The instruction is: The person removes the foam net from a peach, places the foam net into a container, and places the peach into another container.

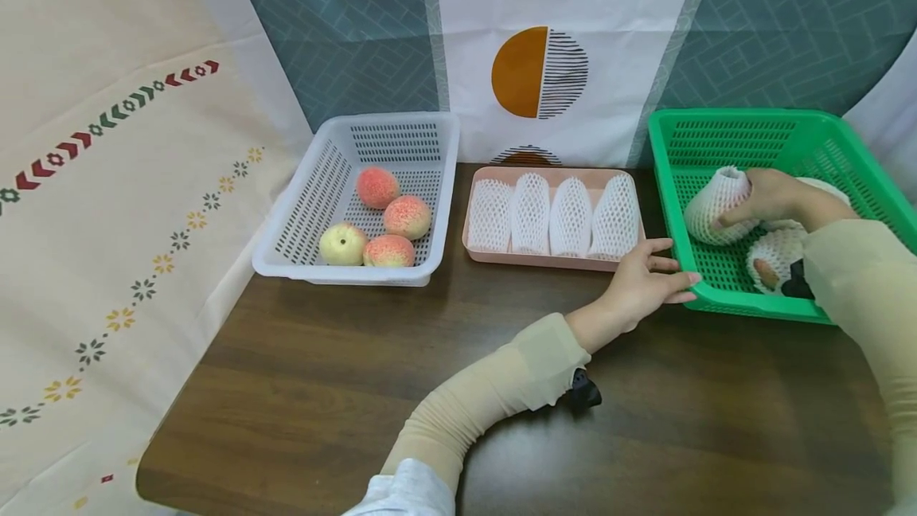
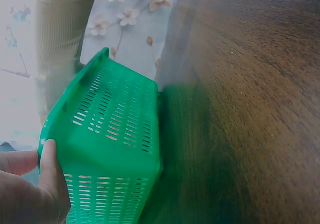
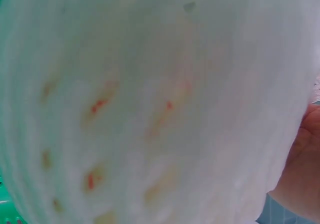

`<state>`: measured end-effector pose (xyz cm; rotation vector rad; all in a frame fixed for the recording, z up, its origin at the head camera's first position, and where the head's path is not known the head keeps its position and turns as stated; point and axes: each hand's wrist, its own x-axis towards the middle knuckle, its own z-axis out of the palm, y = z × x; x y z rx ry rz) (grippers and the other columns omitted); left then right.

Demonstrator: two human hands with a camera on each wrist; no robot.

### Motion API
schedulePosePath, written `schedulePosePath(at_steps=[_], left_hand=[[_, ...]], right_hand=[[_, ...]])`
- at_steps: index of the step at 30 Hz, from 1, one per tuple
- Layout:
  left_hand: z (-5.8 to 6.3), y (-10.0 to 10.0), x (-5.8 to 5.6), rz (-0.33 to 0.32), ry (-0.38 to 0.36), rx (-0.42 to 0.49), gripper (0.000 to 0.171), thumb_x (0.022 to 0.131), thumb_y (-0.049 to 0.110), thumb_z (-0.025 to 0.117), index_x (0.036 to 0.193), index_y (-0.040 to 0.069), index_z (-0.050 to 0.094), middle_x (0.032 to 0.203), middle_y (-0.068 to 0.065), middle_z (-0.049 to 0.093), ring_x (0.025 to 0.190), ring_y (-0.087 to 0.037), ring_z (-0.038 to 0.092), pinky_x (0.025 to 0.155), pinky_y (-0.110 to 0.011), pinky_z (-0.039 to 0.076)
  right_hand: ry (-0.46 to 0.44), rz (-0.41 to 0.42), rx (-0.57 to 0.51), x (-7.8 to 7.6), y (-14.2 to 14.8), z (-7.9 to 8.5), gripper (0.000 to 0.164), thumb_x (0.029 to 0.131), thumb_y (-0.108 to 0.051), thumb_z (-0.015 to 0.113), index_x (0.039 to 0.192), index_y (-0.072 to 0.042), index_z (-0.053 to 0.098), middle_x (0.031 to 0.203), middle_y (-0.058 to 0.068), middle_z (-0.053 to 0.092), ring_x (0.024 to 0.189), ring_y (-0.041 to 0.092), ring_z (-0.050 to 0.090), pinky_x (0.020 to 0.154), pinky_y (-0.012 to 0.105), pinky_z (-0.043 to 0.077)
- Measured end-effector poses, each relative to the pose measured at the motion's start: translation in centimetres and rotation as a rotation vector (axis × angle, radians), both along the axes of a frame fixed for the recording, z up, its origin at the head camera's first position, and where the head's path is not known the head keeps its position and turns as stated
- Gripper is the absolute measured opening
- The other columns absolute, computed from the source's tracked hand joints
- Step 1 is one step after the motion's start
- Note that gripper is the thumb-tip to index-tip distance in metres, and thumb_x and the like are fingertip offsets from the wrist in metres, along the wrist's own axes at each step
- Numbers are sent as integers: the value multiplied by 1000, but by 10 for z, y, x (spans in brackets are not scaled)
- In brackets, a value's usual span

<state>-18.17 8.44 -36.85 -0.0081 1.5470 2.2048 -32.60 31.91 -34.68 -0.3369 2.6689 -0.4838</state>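
Note:
Inside the green basket [image 1: 802, 122], my right hand [image 1: 777, 193] grips a peach in a white foam net [image 1: 716, 205]. Other net-wrapped peaches [image 1: 777, 257] lie under and beside that hand, partly hidden by the arm. White foam netting [image 3: 150, 103] fills the right wrist view, blurred, with the hand [image 3: 300, 169] at its right edge. My left hand [image 1: 648, 281] holds the basket's near left corner. In the left wrist view, the left hand [image 2: 32, 189] pinches the basket's rim [image 2: 75, 83] between thumb and finger.
A pink tray [image 1: 544, 261] with several white foam nets [image 1: 530, 213] lies left of the green basket. Further left stands a white basket [image 1: 286, 261] holding several unwrapped peaches [image 1: 407, 217]. The wooden table [image 1: 322, 373] ends at the left beside a patterned cloth [image 1: 107, 261].

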Motion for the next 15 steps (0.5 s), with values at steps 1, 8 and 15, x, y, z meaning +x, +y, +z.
schedulePosePath(at_steps=[1,8,15], left_hand=[[0,0,0,0,-1,2,54,86,-10,61,135,5,45,94,-4,52,102,-46,60,78,-37,57],[0,0,-1,11,18,-1,55,86,-10,61,136,3,45,95,-3,53,100,-45,61,75,-34,58],[-3,2,0,25,31,-9,56,85,-9,62,138,1,45,96,-2,54,98,-42,63,74,-32,58]], right_hand=[[0,2,0,0,0,0,84,81,-33,73,124,25,30,111,43,44,92,47,52,71,56,47],[-4,13,-8,-1,-2,3,82,83,-33,70,125,25,31,111,43,45,93,48,53,73,56,47],[-24,6,2,0,-1,6,88,84,-36,68,128,27,25,116,45,40,97,51,50,76,58,46]])
